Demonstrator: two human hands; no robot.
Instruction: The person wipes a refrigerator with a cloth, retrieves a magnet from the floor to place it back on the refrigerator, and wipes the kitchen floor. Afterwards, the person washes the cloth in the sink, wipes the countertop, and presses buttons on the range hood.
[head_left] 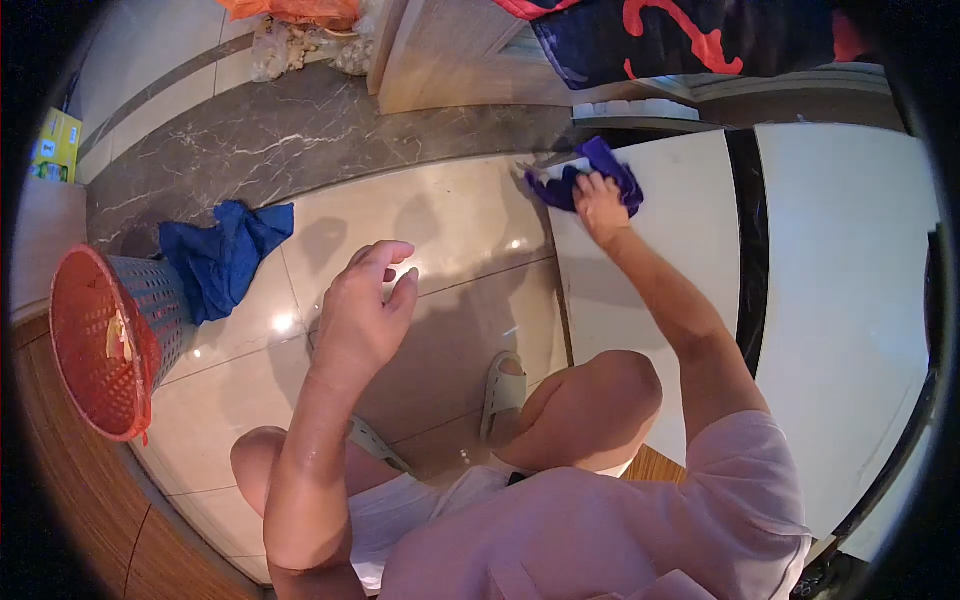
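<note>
The purple cloth (614, 168), long axis unclear, lies bunched in the right hand (601, 208) on the panel (682, 220), at two o'clock from the empty, loosely curled left hand (362, 312).

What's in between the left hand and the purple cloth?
In the head view, only bare floor tiles show between the left hand and the purple cloth.

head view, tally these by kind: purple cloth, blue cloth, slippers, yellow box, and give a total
Purple cloth, under the right hand: 1
Blue cloth: 1
Slippers, on the feet: 2
Yellow box, at the left edge: 1
Total: 5
</note>
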